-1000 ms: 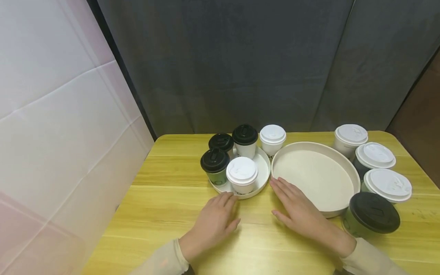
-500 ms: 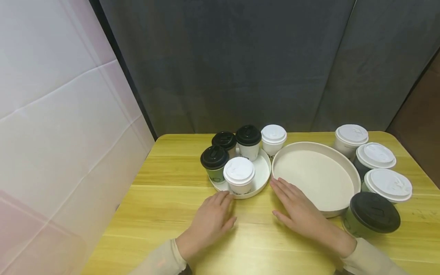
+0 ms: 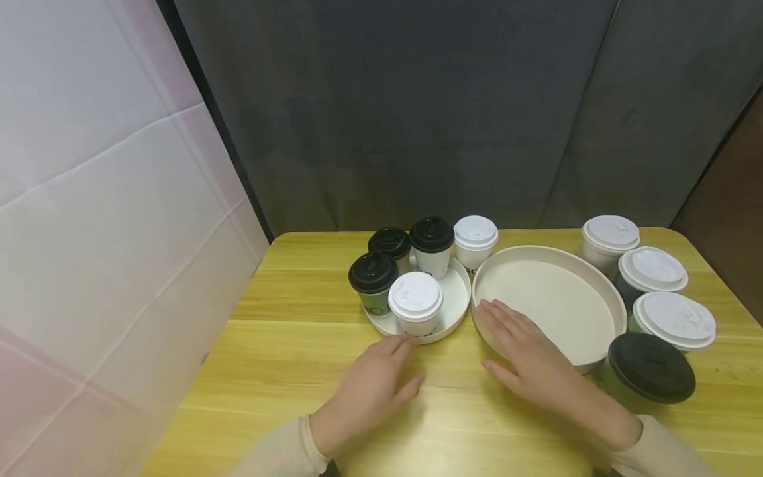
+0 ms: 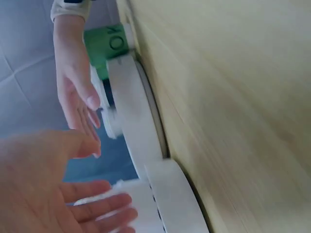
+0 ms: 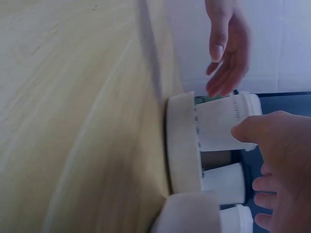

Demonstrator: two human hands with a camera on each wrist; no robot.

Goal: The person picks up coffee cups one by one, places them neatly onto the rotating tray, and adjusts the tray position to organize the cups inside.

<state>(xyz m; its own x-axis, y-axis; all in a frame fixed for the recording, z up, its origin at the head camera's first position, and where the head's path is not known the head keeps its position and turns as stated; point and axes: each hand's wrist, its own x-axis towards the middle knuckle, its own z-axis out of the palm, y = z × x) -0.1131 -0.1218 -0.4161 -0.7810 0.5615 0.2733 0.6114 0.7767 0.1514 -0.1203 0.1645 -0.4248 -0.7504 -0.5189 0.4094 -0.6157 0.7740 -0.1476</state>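
Note:
In the head view my left hand [image 3: 375,391] is held low before the small white round tray [image 3: 454,301], fingers loosely bent and holding nothing. On that tray stand a white-lidded paper cup [image 3: 415,305] and three black-lidded ones, including a green cup [image 3: 374,301]. My right hand [image 3: 530,358] has its fingers extended at the near left rim of the larger cream round tray [image 3: 551,305], overlapping it; whether they touch is unclear. Both wrist views show palms facing inward with nothing in them. The left wrist view has the left hand [image 4: 63,189] beside the small tray.
Another white-lidded cup [image 3: 475,242] stands behind where the trays meet. Along the large tray's right side are three white-lidded cups, one of them dark-bodied [image 3: 650,271], and a wide black-lidded green cup [image 3: 646,374]. A dark curtain [image 3: 387,119] hangs behind the table.
On the small tray, the two rear black-lidded cups shifted slightly right and the white-lidded cup slightly left. Lately both hands moved a little right.

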